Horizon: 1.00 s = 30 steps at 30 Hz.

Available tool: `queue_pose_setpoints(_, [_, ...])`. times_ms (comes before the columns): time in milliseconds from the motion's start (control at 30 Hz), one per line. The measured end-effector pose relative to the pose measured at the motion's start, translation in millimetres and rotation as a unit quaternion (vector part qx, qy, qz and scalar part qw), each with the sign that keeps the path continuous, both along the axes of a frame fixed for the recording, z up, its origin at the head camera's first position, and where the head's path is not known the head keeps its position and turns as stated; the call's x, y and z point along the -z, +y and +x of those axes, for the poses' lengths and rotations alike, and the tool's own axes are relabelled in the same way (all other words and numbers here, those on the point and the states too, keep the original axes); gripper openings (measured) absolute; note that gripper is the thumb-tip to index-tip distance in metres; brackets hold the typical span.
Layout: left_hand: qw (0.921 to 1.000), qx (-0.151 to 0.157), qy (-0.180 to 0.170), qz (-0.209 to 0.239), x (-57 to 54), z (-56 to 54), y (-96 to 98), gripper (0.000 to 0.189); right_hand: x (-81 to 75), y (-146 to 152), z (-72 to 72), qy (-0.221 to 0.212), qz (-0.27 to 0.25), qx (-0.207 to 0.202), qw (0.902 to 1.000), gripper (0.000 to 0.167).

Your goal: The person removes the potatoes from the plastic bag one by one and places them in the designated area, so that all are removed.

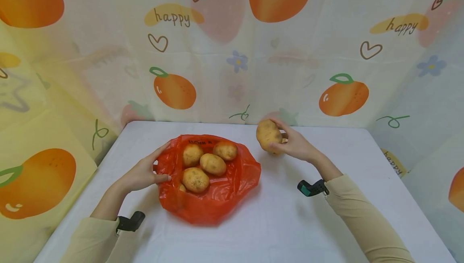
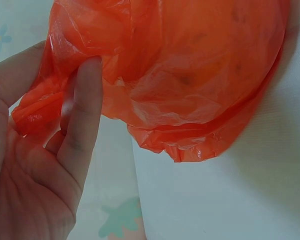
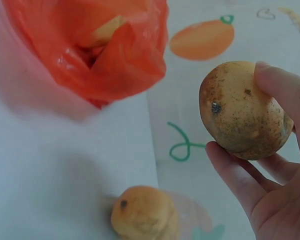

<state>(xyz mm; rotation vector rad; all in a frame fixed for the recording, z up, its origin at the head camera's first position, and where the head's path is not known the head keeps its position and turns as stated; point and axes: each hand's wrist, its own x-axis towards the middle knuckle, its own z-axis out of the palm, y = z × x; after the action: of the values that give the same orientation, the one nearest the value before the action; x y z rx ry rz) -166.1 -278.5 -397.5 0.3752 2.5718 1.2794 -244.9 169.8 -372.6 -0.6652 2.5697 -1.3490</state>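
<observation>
A potato (image 1: 268, 135) is held between the thumb and fingers of the right hand (image 1: 296, 144), with another potato (image 3: 144, 212) left on the table (image 1: 275, 230) near that hand, while a red bag (image 1: 221, 206) of potatoes (image 1: 213, 164), just right of the left hand (image 1: 141, 174), is gripped by its side.

Soft light, soft-edged shadows on table (image 1: 282, 222), glints on bag (image 1: 224, 194)

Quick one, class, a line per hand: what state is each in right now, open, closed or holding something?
Left hand: holding the side of the red bag.
Right hand: holding a potato, outside the bag.
</observation>
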Motion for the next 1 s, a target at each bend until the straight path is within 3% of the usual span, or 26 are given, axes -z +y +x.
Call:
queue_pose_setpoints(400, [1.0000, 0.000, -0.002, 0.003, -0.3, 0.5, 0.0, 0.095, 18.0, 28, -12.4, -0.001, 0.014, 0.058, 0.9982, 0.078])
queue_pose_setpoints(1000, [1.0000, -0.003, -0.001, -0.001, 0.9, 0.1, -0.9, 0.095, 40.0, 57, -21.4, -0.019, 0.004, 0.105, 0.9943, 0.079])
